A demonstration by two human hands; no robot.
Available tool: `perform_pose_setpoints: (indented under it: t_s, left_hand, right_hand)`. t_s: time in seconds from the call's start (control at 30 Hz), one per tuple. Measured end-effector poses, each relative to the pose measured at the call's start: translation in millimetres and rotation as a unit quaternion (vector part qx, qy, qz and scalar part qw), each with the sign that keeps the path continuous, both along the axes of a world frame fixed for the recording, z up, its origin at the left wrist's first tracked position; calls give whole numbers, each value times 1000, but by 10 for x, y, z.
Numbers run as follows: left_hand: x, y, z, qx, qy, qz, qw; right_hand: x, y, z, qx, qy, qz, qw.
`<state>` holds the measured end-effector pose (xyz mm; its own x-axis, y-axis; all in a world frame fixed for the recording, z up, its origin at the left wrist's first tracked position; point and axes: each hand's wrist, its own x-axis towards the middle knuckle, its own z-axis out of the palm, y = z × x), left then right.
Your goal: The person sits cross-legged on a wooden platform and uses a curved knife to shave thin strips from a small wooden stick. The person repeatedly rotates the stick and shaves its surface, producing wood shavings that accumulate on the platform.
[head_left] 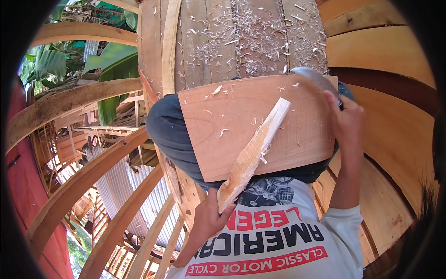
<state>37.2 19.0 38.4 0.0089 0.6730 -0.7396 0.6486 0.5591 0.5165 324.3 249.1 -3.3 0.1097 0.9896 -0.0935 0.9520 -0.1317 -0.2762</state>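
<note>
— Curved wooden ribs point(83, 181) arc around you on the left, with banana leaves point(111, 69) and corrugated metal sheeting point(125, 195) showing beyond them. What lies across your lap?

— You have a flat wooden board point(218, 125) resting on your knees, over dark trousers point(169, 135). Shavings point(260, 42) are scattered on the planks point(204, 46) beyond it.

— And your left hand point(209, 216)?

— It is closed around the lower end of a pale wooden stick point(253, 151), which lies slantwise on the board, its upper end pointing toward the far right corner.

— Your right hand point(346, 121)?

— It grips the handle of a blade point(313, 76) at the board's far right edge. The blade is blurred, just beyond the stick's upper end; you cannot tell whether it touches the wood.
</note>
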Motion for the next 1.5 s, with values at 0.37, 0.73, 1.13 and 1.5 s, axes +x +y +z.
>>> perform_pose_setpoints:
  t_s: [0.37,0.73,1.13,1.5]
  left_hand:
    - [26,40,-25,9,34,40,999]
    - [32,143,14,-42,80,10,996]
    - [26,186,30,-62,80,5,995]
    - [30,188,33,-73,83,-34,993]
  right_hand:
    - [-374,-450,369,-155,88,233,956]
    - [-426,-350,293,-136,82,269,950]
    - [-143,164,105,-68,50,66,994]
    - [-493,-209,170,-128,40,257,957]
